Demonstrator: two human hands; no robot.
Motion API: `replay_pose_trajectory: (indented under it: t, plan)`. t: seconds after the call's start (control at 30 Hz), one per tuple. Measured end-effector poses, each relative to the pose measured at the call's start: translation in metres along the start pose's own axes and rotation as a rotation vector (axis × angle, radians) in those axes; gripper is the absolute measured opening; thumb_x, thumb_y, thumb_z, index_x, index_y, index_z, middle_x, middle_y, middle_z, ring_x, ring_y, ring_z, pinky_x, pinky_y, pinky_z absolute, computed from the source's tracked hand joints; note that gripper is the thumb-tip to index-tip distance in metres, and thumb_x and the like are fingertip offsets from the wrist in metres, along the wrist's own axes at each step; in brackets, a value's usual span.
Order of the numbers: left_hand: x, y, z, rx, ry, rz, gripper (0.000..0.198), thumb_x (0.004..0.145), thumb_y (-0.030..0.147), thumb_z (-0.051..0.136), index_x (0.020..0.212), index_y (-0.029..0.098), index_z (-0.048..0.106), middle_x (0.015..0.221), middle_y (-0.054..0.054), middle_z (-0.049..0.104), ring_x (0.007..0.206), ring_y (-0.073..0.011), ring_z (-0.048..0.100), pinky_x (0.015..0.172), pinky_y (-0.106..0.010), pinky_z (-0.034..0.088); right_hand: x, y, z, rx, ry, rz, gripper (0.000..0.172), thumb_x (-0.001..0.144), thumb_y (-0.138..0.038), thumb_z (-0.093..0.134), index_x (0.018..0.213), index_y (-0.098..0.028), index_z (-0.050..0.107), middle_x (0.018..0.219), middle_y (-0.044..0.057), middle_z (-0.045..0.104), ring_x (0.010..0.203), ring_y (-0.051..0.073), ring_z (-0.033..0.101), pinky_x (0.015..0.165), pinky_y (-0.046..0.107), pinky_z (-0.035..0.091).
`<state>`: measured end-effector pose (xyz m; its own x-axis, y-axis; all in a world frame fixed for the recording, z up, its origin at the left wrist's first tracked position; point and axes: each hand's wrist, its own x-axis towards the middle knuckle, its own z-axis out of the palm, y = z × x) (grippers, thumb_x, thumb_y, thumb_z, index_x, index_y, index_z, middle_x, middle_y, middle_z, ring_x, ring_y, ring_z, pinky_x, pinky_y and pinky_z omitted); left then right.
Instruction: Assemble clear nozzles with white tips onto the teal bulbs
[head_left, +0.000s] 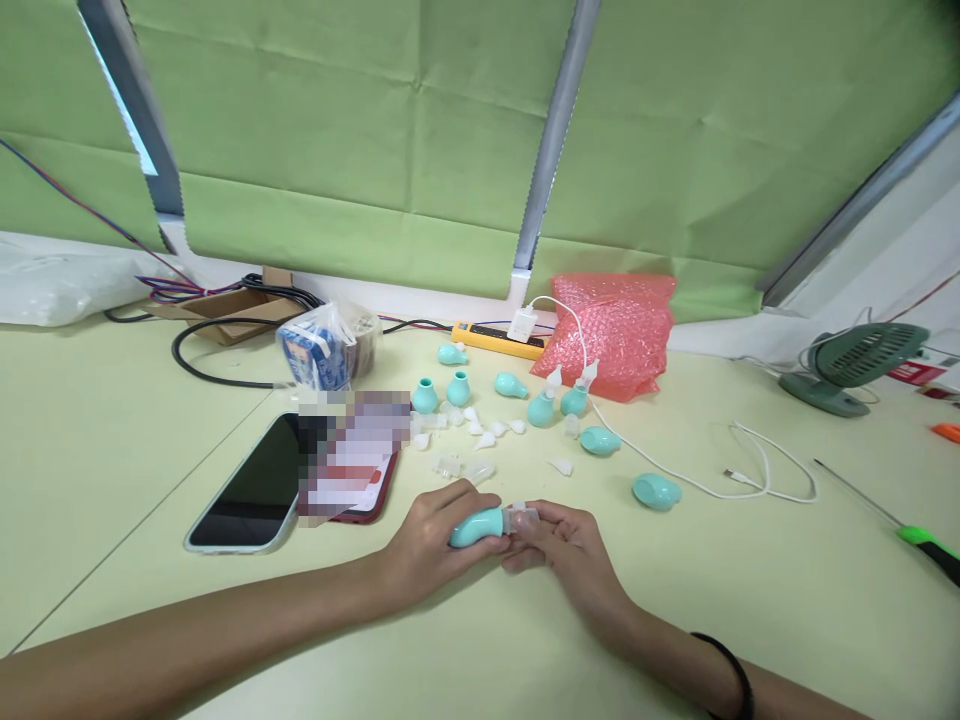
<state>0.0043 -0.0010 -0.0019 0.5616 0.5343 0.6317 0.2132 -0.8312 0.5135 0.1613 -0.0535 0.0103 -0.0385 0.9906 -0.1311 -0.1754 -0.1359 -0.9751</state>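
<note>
My left hand is closed around a teal rubber bulb, held low over the pale green table. My right hand pinches a clear plastic tip that meets the bulb's open end. Just beyond my hands lie several more teal bulbs and loose clear tips; two bulbs further back stand upright with tips fitted.
Two phones lie to the left of my hands. A pink bubble-wrap bag, a yellow power strip and a white cable sit behind. A fan and green-handled screwdriver are at right; a bagged box at left.
</note>
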Motion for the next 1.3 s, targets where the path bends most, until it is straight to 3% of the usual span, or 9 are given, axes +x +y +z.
replay_pose_trajectory:
  t: [0.23, 0.6, 0.8, 0.9, 1.0, 1.07, 1.17, 1.3]
  plan:
    - [0.0, -0.002, 0.0, 0.047, 0.007, 0.024, 0.022, 0.076, 0.026, 0.056, 0.089, 0.008, 0.056, 0.069, -0.006, 0.054, 0.061, -0.0139, 0.051, 0.054, -0.024, 0.043, 0.0, -0.002, 0.001, -0.052, -0.035, 0.11, 0.033, 0.068, -0.042, 0.06, 0.074, -0.009, 0.064, 0.069, 0.008, 0.064, 0.069, 0.02, 0.063, 0.054, 0.027, 0.052]
    - [0.001, -0.003, 0.002, -0.004, 0.002, 0.114, 0.026, 0.073, 0.026, 0.059, 0.09, 0.006, 0.058, 0.066, -0.007, 0.055, 0.056, -0.0132, 0.051, 0.05, -0.023, 0.043, 0.004, -0.017, -0.009, -0.208, -0.197, 0.217, 0.038, 0.066, -0.046, 0.059, 0.067, -0.009, 0.063, 0.058, 0.008, 0.064, 0.056, 0.017, 0.063, 0.049, 0.024, 0.049]
    - [0.003, 0.0, 0.0, -0.043, -0.039, 0.076, 0.021, 0.074, 0.023, 0.057, 0.089, 0.009, 0.058, 0.068, -0.007, 0.057, 0.059, -0.0134, 0.053, 0.053, -0.023, 0.044, 0.004, -0.015, -0.009, -0.278, -0.211, 0.155, 0.041, 0.067, -0.05, 0.056, 0.069, -0.01, 0.062, 0.063, 0.008, 0.065, 0.057, 0.018, 0.063, 0.049, 0.027, 0.05]
    - [0.005, 0.003, 0.0, -0.043, -0.017, 0.014, 0.021, 0.073, 0.026, 0.058, 0.087, 0.011, 0.059, 0.068, -0.006, 0.057, 0.06, -0.0137, 0.053, 0.054, -0.024, 0.043, 0.009, -0.02, -0.019, -0.551, -0.159, -0.091, 0.038, 0.071, -0.047, 0.053, 0.083, -0.013, 0.063, 0.07, 0.007, 0.066, 0.062, 0.018, 0.062, 0.058, 0.029, 0.05]
    - [0.006, 0.004, 0.0, -0.027, 0.037, -0.028, 0.018, 0.071, 0.026, 0.058, 0.084, 0.013, 0.06, 0.07, -0.006, 0.058, 0.065, -0.0155, 0.054, 0.058, -0.026, 0.044, 0.021, -0.027, -0.041, -1.048, 0.093, -0.517, 0.035, 0.073, -0.041, 0.052, 0.097, -0.015, 0.06, 0.083, 0.009, 0.065, 0.073, 0.02, 0.058, 0.069, 0.034, 0.046]
    - [0.006, 0.003, 0.0, -0.034, 0.054, -0.045, 0.018, 0.069, 0.024, 0.059, 0.083, 0.013, 0.06, 0.071, -0.006, 0.057, 0.067, -0.0161, 0.054, 0.06, -0.027, 0.045, 0.032, -0.03, -0.057, -1.401, 0.2, -0.68, 0.031, 0.076, -0.036, 0.049, 0.096, -0.015, 0.06, 0.088, 0.011, 0.062, 0.086, 0.026, 0.053, 0.071, 0.037, 0.043]
    - [0.006, 0.002, 0.0, -0.052, 0.037, -0.064, 0.019, 0.067, 0.022, 0.06, 0.083, 0.012, 0.061, 0.071, -0.006, 0.057, 0.063, -0.0152, 0.054, 0.058, -0.026, 0.044, 0.044, -0.027, -0.074, -1.75, 0.25, -0.635, 0.024, 0.076, -0.029, 0.046, 0.089, -0.014, 0.06, 0.089, 0.014, 0.055, 0.084, 0.027, 0.049, 0.064, 0.036, 0.042]
    - [0.006, 0.002, -0.001, -0.065, 0.027, -0.069, 0.022, 0.068, 0.023, 0.06, 0.086, 0.011, 0.062, 0.065, -0.005, 0.057, 0.06, -0.0147, 0.053, 0.055, -0.026, 0.044, 0.049, -0.021, -0.082, -1.791, 0.18, -0.519, 0.021, 0.078, -0.024, 0.041, 0.074, -0.014, 0.06, 0.075, 0.01, 0.051, 0.073, 0.022, 0.049, 0.062, 0.033, 0.042]
